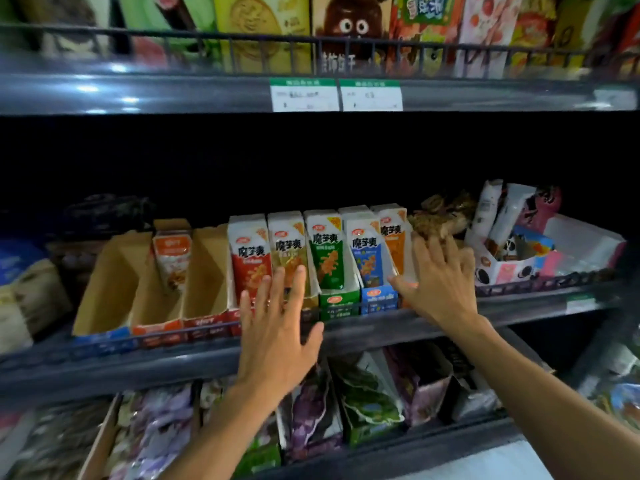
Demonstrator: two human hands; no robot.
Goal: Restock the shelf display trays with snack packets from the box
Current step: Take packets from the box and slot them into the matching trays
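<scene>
Packets (pixel 249 252): five upright; empty trays (pixel 204 271): three.

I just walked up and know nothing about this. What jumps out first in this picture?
Two bare hands with spread fingers reach to the middle shelf: the left hand in front of the red and yellow snack trays, the right hand against the orange tray at the row's right end. Between them stand the green tray and blue tray, full of packets. To the left, brown cardboard trays sit nearly empty.
</scene>
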